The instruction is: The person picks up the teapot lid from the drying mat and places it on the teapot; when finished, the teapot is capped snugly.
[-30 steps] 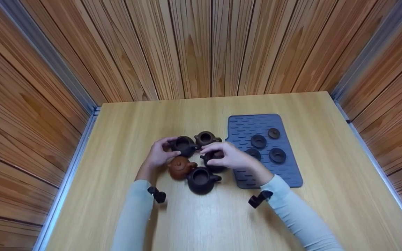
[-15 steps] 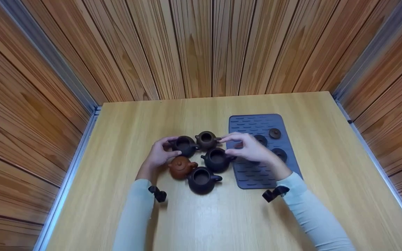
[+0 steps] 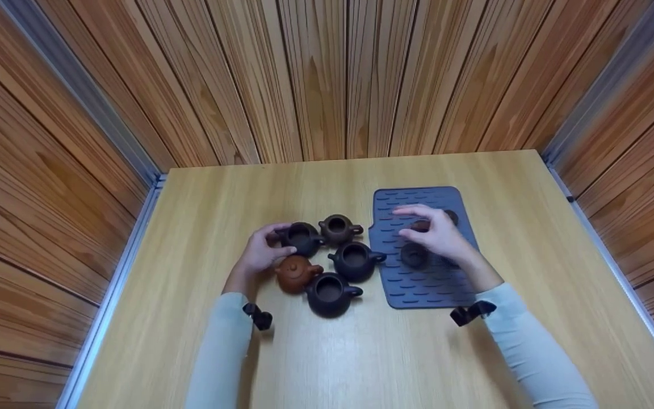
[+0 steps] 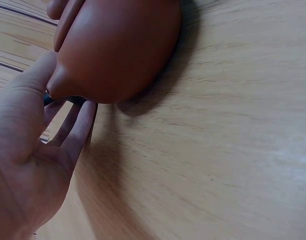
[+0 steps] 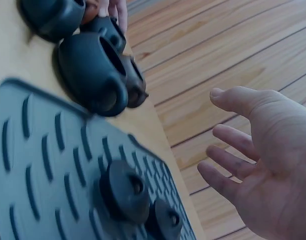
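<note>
My left hand (image 3: pixel 258 249) grips the left side of a lidless black teapot (image 3: pixel 307 243), thumb at the front and fingers behind. Just in front of that hand is a reddish-brown teapot (image 3: pixel 293 275) wearing its lid; up close it fills the top of the left wrist view (image 4: pixel 118 45). Over the grey ridged mat (image 3: pixel 418 292) hovers my right hand (image 3: pixel 445 236), fingers spread from the thumb and nothing held. Below it lies a black teapot lid (image 3: pixel 415 255). A brown lid (image 3: pixel 451 217) shows partly behind the hand; other lids are hidden or half covered.
Two more lidless black teapots, a middle one (image 3: pixel 355 262) and a front one (image 3: pixel 328 295), crowd beside the reddish-brown one. A small lidless brown teapot (image 3: pixel 336 228) stands behind them. Wooden panels (image 3: pixel 315 79) rise past the table's back edge.
My right hand has moved right, from above the middle black teapot to over the mat, uncovering that teapot. The left hand has stayed at its teapot.
</note>
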Demonstrator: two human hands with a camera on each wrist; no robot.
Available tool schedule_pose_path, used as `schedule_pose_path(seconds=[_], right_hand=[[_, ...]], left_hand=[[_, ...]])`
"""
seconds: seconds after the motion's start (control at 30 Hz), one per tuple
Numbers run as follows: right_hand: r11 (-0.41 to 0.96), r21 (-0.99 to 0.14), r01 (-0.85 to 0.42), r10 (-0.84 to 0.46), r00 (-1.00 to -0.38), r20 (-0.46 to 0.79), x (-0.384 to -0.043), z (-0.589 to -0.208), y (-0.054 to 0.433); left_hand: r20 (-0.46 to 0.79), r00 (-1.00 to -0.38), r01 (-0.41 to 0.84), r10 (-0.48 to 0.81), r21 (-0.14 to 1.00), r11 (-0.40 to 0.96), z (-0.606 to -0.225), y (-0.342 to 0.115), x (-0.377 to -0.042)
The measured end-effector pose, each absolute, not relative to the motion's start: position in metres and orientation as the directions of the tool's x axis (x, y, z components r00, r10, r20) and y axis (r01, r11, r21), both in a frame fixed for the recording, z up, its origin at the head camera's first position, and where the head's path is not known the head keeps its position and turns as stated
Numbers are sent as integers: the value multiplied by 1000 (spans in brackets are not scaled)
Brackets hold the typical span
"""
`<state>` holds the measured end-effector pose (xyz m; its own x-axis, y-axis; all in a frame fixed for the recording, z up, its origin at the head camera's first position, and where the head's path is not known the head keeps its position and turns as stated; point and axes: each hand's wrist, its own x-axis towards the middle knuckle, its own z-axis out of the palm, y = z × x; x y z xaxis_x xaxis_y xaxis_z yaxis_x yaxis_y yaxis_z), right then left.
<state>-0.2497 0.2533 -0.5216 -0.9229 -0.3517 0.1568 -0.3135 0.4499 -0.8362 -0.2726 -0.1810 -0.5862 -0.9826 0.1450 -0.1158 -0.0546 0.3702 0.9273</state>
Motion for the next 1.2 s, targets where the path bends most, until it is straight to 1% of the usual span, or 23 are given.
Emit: schedule_pose_path(seconds=[0.13, 0.27, 0.47, 0.7, 0.9, 1.2], right_hand=[[452, -842, -294, -309, -937, 162, -249, -527, 265], [490, -823, -288, -255, -950, 181, -249, -532, 274], [512, -810, -286, -221, -955, 198, -250, -543, 284], [537, -809, -241, -182, -969, 168, -252, -557, 293], [564, -797, -215, -144, -976, 161, -256, -568, 299], [560, -813, -160, -124, -986, 108, -260, -578, 304]], left_hand=[[-119, -983, -62, 142, 934, 353, -587, -181, -272], [-117, -984, -64, 135, 936, 347, -587, -180, -273], [-111, -984, -56, 137, 932, 358, -586, -180, -271], [-121, -981, -59, 150, 929, 366, -585, -180, -273], [-98, -983, -35, 153, 929, 368, -586, -181, -273], [-107, -982, -44, 156, 932, 360, -587, -181, -272]])
